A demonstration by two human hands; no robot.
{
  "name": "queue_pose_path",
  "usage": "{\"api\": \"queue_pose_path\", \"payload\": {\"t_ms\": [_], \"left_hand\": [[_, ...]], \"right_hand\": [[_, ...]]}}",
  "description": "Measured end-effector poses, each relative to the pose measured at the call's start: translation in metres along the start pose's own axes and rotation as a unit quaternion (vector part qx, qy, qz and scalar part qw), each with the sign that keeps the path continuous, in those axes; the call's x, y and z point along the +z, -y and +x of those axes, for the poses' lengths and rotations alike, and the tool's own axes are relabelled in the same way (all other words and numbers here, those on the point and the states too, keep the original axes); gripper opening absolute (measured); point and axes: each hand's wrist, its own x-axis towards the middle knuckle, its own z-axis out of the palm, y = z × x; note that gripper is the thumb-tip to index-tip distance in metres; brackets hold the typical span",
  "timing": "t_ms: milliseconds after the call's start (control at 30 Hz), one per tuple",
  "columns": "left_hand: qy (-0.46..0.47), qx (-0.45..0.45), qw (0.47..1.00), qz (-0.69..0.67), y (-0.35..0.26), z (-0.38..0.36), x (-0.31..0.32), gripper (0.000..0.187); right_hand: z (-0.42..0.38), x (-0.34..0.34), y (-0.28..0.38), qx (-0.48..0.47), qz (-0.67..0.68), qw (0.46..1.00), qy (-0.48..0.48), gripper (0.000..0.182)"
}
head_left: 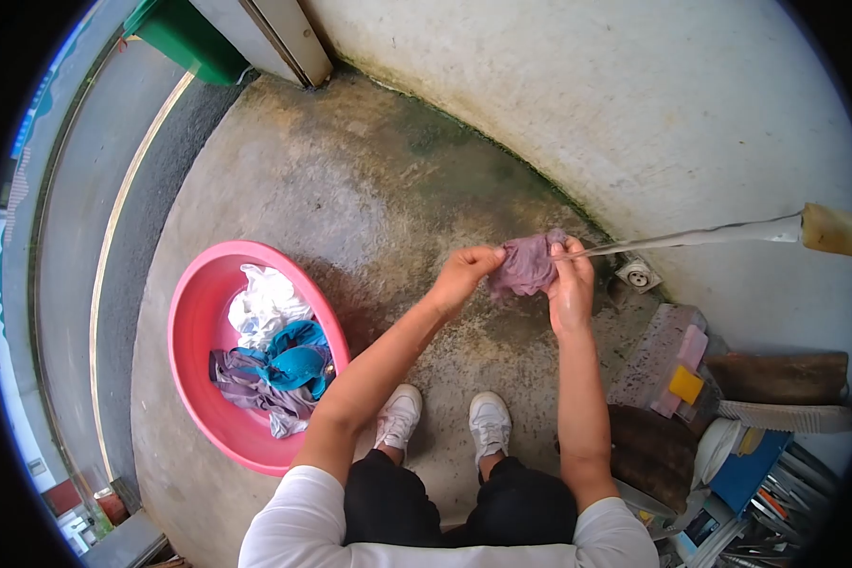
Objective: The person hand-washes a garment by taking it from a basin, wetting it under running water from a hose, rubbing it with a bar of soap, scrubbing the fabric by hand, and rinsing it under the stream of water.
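A crumpled mauve cloth (525, 267) is stretched between my two hands above the concrete floor. My left hand (466, 273) pinches its left edge between thumb and fingers. At the upper right of the cloth, my right hand (570, 286) grips it with the fingers pointing up. A stream of water (691, 238) runs from a pipe end (828, 230) at the right and reaches the cloth by my right fingers. On the floor to my left sits a pink basin (187, 379) with white, blue and greyish-purple clothes (298, 358) inside.
A whitish wall (625, 104) rises along the right. By its foot are a drain fitting (639, 275), a stone slab with a yellow sponge (685, 384), and stacked tiles and odds and ends. A green bin (185, 43) stands at upper left beside a road. The concrete (350, 180) is wet.
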Motion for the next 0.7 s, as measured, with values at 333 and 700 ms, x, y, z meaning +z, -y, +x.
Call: {"api": "queue_pose_path", "payload": {"t_ms": [333,700], "left_hand": [[-0.061,0.042,0.995,0.066,-0.092,-0.018,-0.013,0.022],[0.024,0.185,0.852,0.49,-0.137,-0.02,0.002,0.016]], "right_hand": [[-0.012,-0.022,0.01,-0.115,-0.058,0.991,-0.039,0.01],[-0.025,-0.012,0.028,-0.177,-0.134,0.971,-0.089,0.011]]}}
